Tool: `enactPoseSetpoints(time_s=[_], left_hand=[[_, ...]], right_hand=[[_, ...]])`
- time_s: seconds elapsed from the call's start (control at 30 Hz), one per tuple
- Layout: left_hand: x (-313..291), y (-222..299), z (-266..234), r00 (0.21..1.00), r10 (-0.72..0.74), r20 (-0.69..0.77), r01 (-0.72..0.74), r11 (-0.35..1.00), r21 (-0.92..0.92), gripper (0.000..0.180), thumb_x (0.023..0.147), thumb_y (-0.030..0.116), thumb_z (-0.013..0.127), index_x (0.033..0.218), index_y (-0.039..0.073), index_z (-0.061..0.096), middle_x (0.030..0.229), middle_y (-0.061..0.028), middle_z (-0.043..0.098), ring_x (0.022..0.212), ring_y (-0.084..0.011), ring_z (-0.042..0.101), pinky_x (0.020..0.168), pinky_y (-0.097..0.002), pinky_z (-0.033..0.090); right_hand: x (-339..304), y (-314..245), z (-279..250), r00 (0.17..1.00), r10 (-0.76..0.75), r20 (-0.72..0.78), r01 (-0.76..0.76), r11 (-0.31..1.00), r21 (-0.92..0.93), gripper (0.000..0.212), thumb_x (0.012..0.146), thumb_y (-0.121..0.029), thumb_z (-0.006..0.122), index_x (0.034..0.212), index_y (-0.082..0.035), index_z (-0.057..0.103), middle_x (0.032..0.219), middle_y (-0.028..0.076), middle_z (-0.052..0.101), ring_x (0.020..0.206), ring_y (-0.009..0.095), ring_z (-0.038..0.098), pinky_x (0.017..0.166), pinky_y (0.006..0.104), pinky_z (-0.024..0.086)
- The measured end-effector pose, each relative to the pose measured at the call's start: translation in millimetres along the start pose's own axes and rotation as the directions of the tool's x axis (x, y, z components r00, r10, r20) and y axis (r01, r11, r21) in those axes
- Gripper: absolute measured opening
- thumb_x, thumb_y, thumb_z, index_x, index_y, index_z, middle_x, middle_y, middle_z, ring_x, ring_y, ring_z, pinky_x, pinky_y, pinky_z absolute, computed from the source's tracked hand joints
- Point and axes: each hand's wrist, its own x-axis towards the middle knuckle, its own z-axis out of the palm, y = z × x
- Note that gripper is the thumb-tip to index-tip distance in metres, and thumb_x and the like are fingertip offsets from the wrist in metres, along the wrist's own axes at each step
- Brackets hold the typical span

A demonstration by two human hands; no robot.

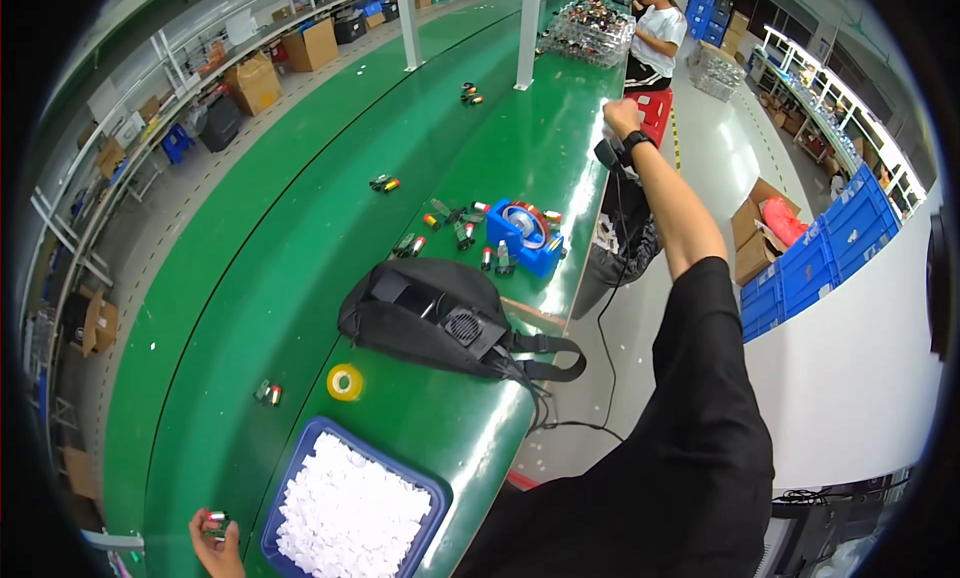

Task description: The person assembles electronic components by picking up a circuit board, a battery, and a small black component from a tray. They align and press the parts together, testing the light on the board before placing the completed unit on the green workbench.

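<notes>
Now our left hand (217,550) pinches a small part (216,517) by the tray's (440,500) left edge, maybe so it won't fall, our right hand (622,117) balled up.

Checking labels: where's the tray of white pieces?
In the head view, the blue tray lies low, left of centre, on the green table, right of the left hand, below the yellow tape roll.

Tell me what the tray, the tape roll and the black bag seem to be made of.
Tray: probably plastic, smooth blue, with an even, rounded-corner rim. Tape roll: likely plastic film, yellow and glossy, catching light. Black bag: seemingly fabric, mostly matte, with soft folds and a bending strap; the exact fibre can't be told.
</notes>
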Motion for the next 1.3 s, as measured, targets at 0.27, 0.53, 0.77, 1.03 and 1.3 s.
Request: enactPoseSetpoints(time_s=[0.27,0.53,0.77,1.03,1.3], left_hand=[[-81,85,29,0.999,-0.047,0.013,0.049,0.940,-0.338,0.053,0.079,-0.005,0.073,0.128,-0.002,0.053,0.116,-0.0077,0.056,0.099,-0.0143,0.057,0.087,-0.0262,0.047],[-116,98,60,0.935,0.346,-0.076,-0.348,0.937,-0.014,0.050,0.070,-0.010,0.077,0.116,0.000,0.061,0.093,-0.0114,0.063,0.081,-0.0240,0.063,0.077,-0.0327,0.052],[-138,56,56,0.834,0.540,-0.115,-0.511,0.834,0.206,0.056,0.066,-0.011,0.076,0.118,0.003,0.062,0.095,-0.0126,0.067,0.082,-0.0316,0.062,0.074,-0.0371,0.051],[-122,55,48,0.893,0.427,-0.145,-0.393,0.894,0.213,0.058,0.067,-0.002,0.081,0.121,0.004,0.060,0.109,-0.0128,0.063,0.093,-0.0287,0.060,0.083,-0.0390,0.049],[-124,47,67,0.931,-0.219,0.292,0.365,0.575,-0.733,0.050,0.090,0.010,0.069,0.133,-0.003,0.048,0.112,-0.0119,0.063,0.093,-0.0155,0.061,0.075,-0.0303,0.055]], right_hand=[[-446,-270,-59,0.291,-0.857,0.426,0.255,0.498,0.829,0.023,0.096,-0.016,0.062,0.116,-0.005,0.063,0.099,0.005,0.068,0.081,0.010,0.063,0.067,0.0247,0.052],[-708,-212,-39,-0.243,-0.918,0.312,0.189,0.271,0.944,0.041,0.093,-0.026,0.068,0.124,-0.003,0.056,0.108,0.011,0.064,0.087,0.023,0.068,0.064,0.0304,0.055],[-746,-213,-22,-0.433,-0.655,0.620,-0.068,0.709,0.702,0.033,0.097,-0.025,0.063,0.123,-0.007,0.057,0.110,0.009,0.065,0.083,0.020,0.069,0.057,0.0282,0.055],[-742,-221,-18,-0.358,-0.570,0.739,-0.133,0.815,0.564,0.032,0.090,-0.005,0.069,0.121,-0.004,0.063,0.113,0.010,0.064,0.086,0.012,0.066,0.061,0.0232,0.057],[-745,-211,-2,-0.231,-0.797,0.559,-0.054,0.584,0.810,0.036,0.083,0.004,0.073,0.117,0.002,0.062,0.113,0.012,0.063,0.091,0.014,0.064,0.067,0.0237,0.059]])
